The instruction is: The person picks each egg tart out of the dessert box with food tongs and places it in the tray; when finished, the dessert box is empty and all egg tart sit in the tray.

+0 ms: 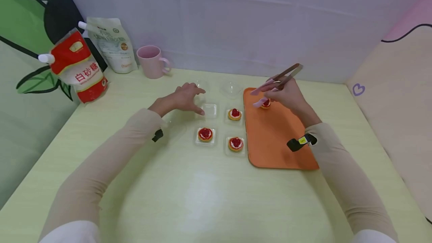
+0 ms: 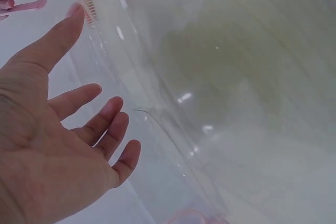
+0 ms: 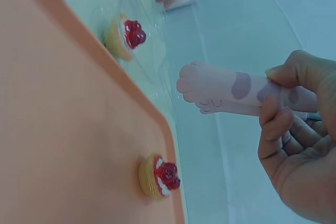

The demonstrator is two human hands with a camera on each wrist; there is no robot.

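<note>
I judge the step in hand as a tong pick-up. My right hand [image 1: 287, 95] pinches metal tongs with pink, paw-shaped tips [image 3: 210, 81]; the tips stand parted, clear of the round, red-topped tart [image 1: 266, 104] at the far left corner of the orange rectangular tray [image 1: 275, 149]. The next move calls for lowering the tips and closing them on the tart. My left hand [image 1: 185, 98], fingers spread, holds nothing; it hovers left of the tray, near an unfilled, clear plastic square base [image 1: 210, 111]. Clear the tray's raised rim. Three similar tarts [image 1: 236, 144] restrict leftward travel; open room lies on the tray's near half.
</note>
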